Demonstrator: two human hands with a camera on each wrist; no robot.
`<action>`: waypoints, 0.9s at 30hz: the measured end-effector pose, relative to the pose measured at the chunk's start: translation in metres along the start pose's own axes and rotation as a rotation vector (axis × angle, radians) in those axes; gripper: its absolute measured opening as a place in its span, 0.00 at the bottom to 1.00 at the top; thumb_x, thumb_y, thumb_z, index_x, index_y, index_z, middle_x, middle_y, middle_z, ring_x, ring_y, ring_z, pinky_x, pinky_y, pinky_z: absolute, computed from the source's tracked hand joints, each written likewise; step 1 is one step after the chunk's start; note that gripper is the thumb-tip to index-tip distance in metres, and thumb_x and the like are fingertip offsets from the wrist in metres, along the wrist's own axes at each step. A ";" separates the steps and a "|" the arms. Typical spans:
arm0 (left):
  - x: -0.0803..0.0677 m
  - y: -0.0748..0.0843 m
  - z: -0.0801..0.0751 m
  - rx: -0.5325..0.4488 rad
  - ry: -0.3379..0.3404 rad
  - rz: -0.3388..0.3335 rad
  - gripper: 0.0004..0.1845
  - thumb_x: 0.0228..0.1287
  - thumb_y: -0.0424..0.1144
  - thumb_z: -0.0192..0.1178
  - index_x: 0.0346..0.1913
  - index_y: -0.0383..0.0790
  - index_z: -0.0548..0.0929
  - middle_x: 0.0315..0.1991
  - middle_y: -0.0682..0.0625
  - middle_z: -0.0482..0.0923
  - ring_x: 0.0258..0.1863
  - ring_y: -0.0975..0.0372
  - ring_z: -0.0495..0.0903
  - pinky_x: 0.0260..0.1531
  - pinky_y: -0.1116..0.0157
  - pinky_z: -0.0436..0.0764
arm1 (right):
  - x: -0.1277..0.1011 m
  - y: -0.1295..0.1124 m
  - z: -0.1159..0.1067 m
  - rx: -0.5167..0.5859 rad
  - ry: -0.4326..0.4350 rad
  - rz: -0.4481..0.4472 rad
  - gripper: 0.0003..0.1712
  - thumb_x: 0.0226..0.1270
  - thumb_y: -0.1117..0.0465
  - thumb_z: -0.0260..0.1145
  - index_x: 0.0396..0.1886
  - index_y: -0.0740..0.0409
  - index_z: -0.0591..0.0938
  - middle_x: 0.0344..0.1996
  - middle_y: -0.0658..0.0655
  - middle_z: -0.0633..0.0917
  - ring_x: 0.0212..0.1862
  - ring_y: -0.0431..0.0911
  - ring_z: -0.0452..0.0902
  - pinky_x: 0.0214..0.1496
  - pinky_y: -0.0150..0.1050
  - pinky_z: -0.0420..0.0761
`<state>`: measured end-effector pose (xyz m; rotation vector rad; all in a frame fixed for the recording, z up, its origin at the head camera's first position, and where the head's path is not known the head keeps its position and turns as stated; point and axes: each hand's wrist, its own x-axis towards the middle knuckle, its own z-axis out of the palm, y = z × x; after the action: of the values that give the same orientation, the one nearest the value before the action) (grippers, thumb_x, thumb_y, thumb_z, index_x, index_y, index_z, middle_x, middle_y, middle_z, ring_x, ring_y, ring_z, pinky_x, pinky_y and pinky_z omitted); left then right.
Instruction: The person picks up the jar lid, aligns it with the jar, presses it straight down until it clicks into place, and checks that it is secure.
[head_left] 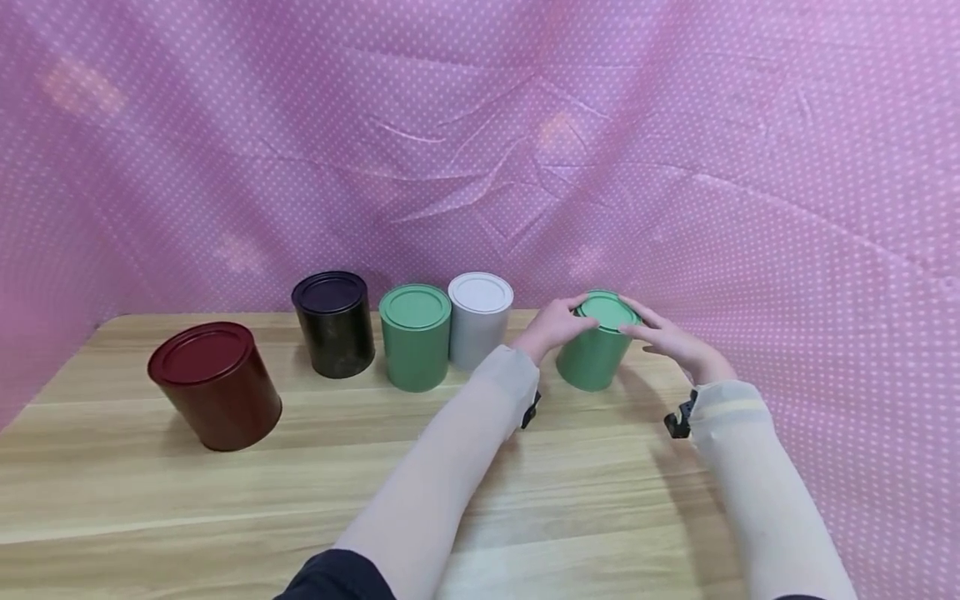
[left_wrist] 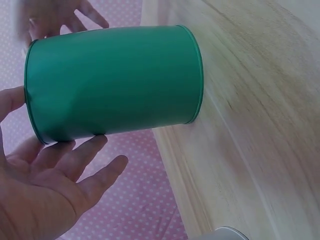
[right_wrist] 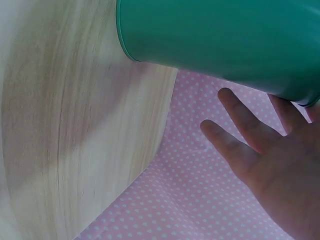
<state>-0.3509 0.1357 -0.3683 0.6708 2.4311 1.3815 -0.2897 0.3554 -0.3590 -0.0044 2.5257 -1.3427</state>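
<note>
**Entry: green tin at the right end of the row, both hands at its rim**

Progress. I count five tins on the wooden table (head_left: 225,500). Four stand apart from the hands: a dark red tin (head_left: 216,385) forward and left, on its own; then a black tin (head_left: 334,323), a second green tin (head_left: 415,336) and a white tin (head_left: 479,319) in a close line along the back edge, before the pink dotted cloth (head_left: 750,167). The fifth, the green tin (head_left: 597,342), stands upright on the table just right of the white one, lid on. I judge it placed at the end of that line, with only the dark red tin outside the row. Whether the green tin is being set down or taken up, I cannot tell.

Grip.
- Left hand (head_left: 553,323): fingers straight and spread, tips at the lid's left edge. The left wrist view shows the palm open beside the tin's wall, fingers (left_wrist: 75,160) touching or nearly touching the rim; nothing curled round it.
- Right hand (head_left: 671,340): flat, fingers extended toward the lid's right edge. The right wrist view shows the fingers (right_wrist: 240,125) straight, lying near the rim; contact is uncertain.
- Neither hand encloses the tin; it bears its own weight on the table.
</note>
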 end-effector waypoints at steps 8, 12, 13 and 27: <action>0.000 0.012 0.002 0.012 0.012 0.003 0.34 0.62 0.49 0.59 0.72 0.51 0.66 0.67 0.49 0.72 0.64 0.56 0.73 0.63 0.55 0.73 | -0.007 -0.007 -0.005 0.002 0.007 0.005 0.45 0.70 0.40 0.56 0.78 0.32 0.42 0.78 0.57 0.40 0.77 0.64 0.38 0.72 0.66 0.49; 0.001 0.015 0.004 0.014 0.011 -0.008 0.34 0.62 0.48 0.60 0.72 0.50 0.66 0.66 0.49 0.73 0.63 0.55 0.74 0.62 0.55 0.74 | -0.009 -0.009 -0.009 0.006 -0.008 0.042 0.46 0.69 0.39 0.57 0.77 0.29 0.41 0.79 0.56 0.39 0.76 0.66 0.36 0.71 0.70 0.45; 0.001 0.015 0.004 0.013 0.008 -0.014 0.34 0.63 0.48 0.60 0.72 0.50 0.66 0.66 0.49 0.73 0.63 0.55 0.74 0.62 0.54 0.74 | -0.009 -0.008 -0.009 0.009 -0.012 0.050 0.46 0.69 0.39 0.57 0.77 0.28 0.41 0.79 0.56 0.39 0.76 0.66 0.36 0.71 0.70 0.44; 0.000 0.009 0.004 0.036 -0.001 -0.021 0.33 0.64 0.47 0.58 0.72 0.50 0.65 0.66 0.47 0.72 0.64 0.53 0.73 0.64 0.53 0.72 | 0.003 -0.008 -0.009 -0.135 -0.059 -0.013 0.45 0.73 0.43 0.53 0.79 0.43 0.40 0.77 0.65 0.41 0.76 0.67 0.38 0.70 0.69 0.50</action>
<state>-0.3465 0.1423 -0.3629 0.6515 2.4602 1.3325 -0.2958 0.3584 -0.3486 -0.0867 2.5655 -1.1563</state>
